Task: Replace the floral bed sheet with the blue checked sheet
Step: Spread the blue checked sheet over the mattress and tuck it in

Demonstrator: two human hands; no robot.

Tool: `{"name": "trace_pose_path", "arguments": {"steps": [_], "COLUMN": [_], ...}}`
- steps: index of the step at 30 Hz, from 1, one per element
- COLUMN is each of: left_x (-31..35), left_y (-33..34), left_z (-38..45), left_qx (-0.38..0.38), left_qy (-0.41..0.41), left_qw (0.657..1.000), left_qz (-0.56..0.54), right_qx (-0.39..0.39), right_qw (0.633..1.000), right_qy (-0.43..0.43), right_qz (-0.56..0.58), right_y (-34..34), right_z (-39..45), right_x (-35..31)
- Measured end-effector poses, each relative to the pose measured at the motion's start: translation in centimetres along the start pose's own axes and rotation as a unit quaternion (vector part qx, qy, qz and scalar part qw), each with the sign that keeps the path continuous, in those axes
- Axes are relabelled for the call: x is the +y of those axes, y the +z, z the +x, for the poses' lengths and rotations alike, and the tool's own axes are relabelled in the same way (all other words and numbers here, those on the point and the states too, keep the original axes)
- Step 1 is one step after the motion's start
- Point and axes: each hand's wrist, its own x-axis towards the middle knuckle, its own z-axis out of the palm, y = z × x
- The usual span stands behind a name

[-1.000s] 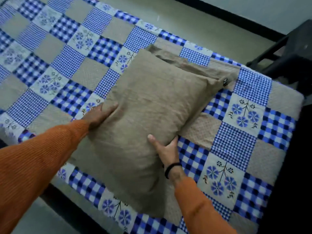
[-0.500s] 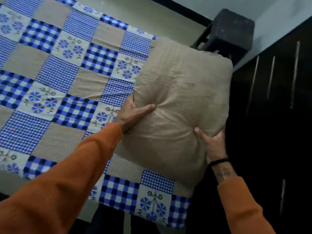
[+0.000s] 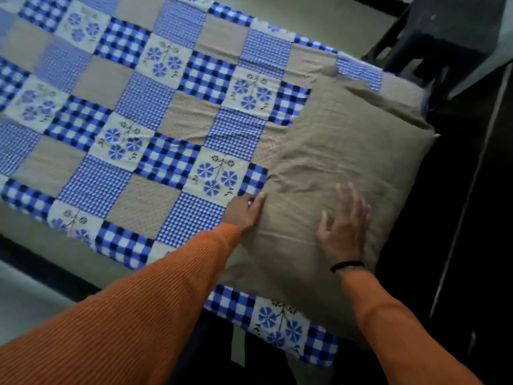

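The blue checked sheet (image 3: 155, 129), a patchwork of blue checks, beige squares and blue flowers, lies spread over the bed. A beige pillow (image 3: 341, 162) lies flat on it at the bed's right end. My left hand (image 3: 245, 211) rests at the pillow's left edge, fingers straight. Over the pillow's near half my right hand (image 3: 342, 230) is spread flat with its fingers apart; whether it touches the cloth is unclear. Both arms wear orange sleeves, and a black band circles the right wrist. No floral sheet is in view.
A dark stool or small table (image 3: 441, 37) stands beyond the bed's far right corner. A dark cabinet front (image 3: 472, 218) runs along the right, close to the pillow end. Pale floor (image 3: 305, 12) shows beyond the bed and at the near left.
The pillow has gone from held up in both hands to lying flat at the bed's right end. Both hands have let go and opened over it.
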Motion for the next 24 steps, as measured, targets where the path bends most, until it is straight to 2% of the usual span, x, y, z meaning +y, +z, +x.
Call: {"name": "trace_pose_path", "arguments": {"steps": [1, 3, 5, 6, 8, 10, 11, 14, 18, 21, 24], "left_x": [-1.7, -6.3, -10.9, -13.7, -17.7, -21.5, -22.8, -25.6, -24.9, -24.7, -25.4], "left_y": [-0.4, -1.2, -1.8, -1.9, -2.6, -4.2, -5.1, -7.6, -9.4, -11.1, -12.4], "left_z": [0.0, -0.8, -2.7, -3.7, -5.8, -7.1, -7.4, -7.6, -6.4, -5.6, -5.6], "left_qx": [0.030, 0.092, 0.133, 0.136, 0.124, 0.118, 0.123, 0.111, 0.017, -0.051, -0.118], "left_qy": [-0.015, -0.062, -0.071, -0.050, 0.052, 0.122, 0.129, 0.097, 0.115, 0.148, 0.183], "left_qw": [0.999, 0.993, 0.984, 0.981, 0.971, 0.959, 0.957, 0.953, 0.923, 0.905, 0.883], "left_qz": [0.008, 0.034, 0.095, 0.132, 0.199, 0.228, 0.229, 0.265, 0.366, 0.396, 0.416], "right_qx": [-0.021, -0.100, -0.188, -0.246, -0.393, -0.489, -0.507, -0.505, -0.509, -0.542, -0.586], "right_qw": [0.997, 0.975, 0.948, 0.927, 0.861, 0.801, 0.791, 0.801, 0.778, 0.754, 0.707], "right_qy": [-0.075, -0.171, -0.241, -0.279, -0.322, -0.335, -0.326, -0.279, -0.305, -0.321, -0.355], "right_qz": [0.027, 0.100, 0.085, 0.054, -0.021, -0.085, -0.106, -0.160, -0.205, -0.186, -0.177], "right_y": [0.7, 2.7, 4.3, 5.4, 7.4, 10.2, 11.4, 14.4, 16.2, 16.1, 15.2], "right_z": [0.9, 2.1, 2.6, 2.0, 0.4, -2.1, -3.3, -6.5, -8.4, -8.0, -9.4], "right_x": [-1.7, -5.6, -9.5, -11.7, -15.0, -17.9, -19.2, -22.3, -24.3, -24.8, -25.8]}}
